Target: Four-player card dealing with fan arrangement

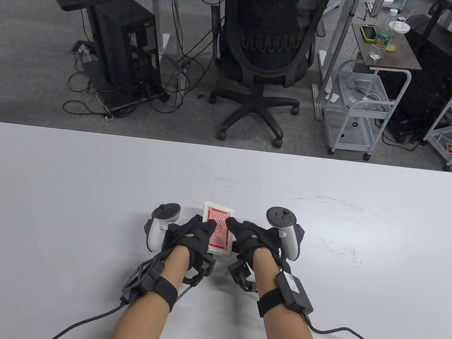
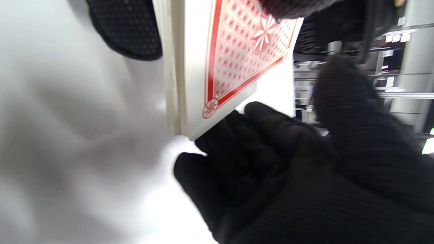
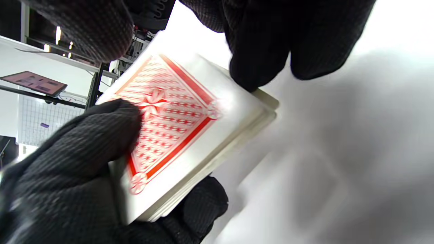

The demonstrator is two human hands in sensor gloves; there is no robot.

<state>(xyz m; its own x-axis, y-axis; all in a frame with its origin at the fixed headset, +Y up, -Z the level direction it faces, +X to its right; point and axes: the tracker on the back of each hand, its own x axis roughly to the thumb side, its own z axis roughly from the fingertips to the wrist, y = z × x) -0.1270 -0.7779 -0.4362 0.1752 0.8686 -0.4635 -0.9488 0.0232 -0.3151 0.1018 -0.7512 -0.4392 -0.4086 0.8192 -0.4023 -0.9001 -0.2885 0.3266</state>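
A deck of red-backed cards (image 1: 217,228) is held face down just above the white table (image 1: 85,203), near its front middle. My left hand (image 1: 197,235) cradles the deck from the left. In the right wrist view its thumb (image 3: 84,145) lies on the top card (image 3: 173,122) and its fingers (image 3: 200,200) curl under the stack. My right hand (image 1: 243,236) comes in from the right, with its fingertips (image 3: 257,47) curled over the deck's far end. In the left wrist view the stack's edge (image 2: 174,67) shows several cards thick. No dealt cards lie on the table.
Glove cables (image 1: 85,320) trail off the table's front edge on both sides. Beyond the far edge stand an office chair (image 1: 264,52), a computer tower (image 1: 125,50) and a white wire cart (image 1: 361,107).
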